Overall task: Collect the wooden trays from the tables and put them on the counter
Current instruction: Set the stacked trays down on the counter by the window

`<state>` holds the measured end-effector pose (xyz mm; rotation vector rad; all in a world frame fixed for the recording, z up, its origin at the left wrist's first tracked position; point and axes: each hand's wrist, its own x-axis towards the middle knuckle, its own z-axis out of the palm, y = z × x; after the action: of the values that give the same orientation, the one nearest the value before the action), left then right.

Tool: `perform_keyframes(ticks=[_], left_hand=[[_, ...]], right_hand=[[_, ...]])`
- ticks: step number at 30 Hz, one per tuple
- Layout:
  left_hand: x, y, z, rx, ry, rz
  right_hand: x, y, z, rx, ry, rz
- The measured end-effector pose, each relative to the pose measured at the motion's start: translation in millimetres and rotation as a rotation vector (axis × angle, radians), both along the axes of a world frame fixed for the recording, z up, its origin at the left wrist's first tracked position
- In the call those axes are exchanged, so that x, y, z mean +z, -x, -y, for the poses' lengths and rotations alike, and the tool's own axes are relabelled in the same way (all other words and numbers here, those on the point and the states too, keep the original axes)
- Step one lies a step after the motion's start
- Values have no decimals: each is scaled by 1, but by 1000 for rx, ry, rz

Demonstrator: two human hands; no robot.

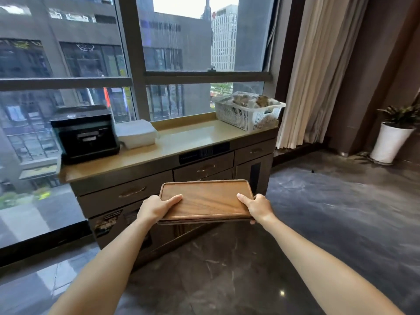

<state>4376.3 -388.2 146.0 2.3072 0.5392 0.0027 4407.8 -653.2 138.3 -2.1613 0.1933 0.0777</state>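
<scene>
I hold a stack of brown wooden trays (206,198) level in front of me, below the counter's height. My left hand (156,206) grips the stack's left edge with the thumb on top. My right hand (255,206) grips the right edge the same way, fingers underneath. A second tray's rim shows under the top one. The beige counter (188,138) runs along the window just beyond the trays, with a bare stretch in its middle.
A black machine (85,135) and a white lidded box (136,134) stand on the counter's left. A white plastic basket (246,111) sits at its right end. Drawers (204,168) front the cabinet. Curtains (318,64) and a potted plant (393,137) stand to the right on the marble floor.
</scene>
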Motion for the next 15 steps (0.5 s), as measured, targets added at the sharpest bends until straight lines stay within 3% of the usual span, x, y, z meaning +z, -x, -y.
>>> perform_keyframes(ticks=[7, 15], left_hand=[[20, -165, -13, 120, 17, 26], [-13, -360, -41, 154, 61, 8]], right_hand=[[21, -184, -14, 80, -8, 36], [-6, -390, -44, 128, 33, 10]])
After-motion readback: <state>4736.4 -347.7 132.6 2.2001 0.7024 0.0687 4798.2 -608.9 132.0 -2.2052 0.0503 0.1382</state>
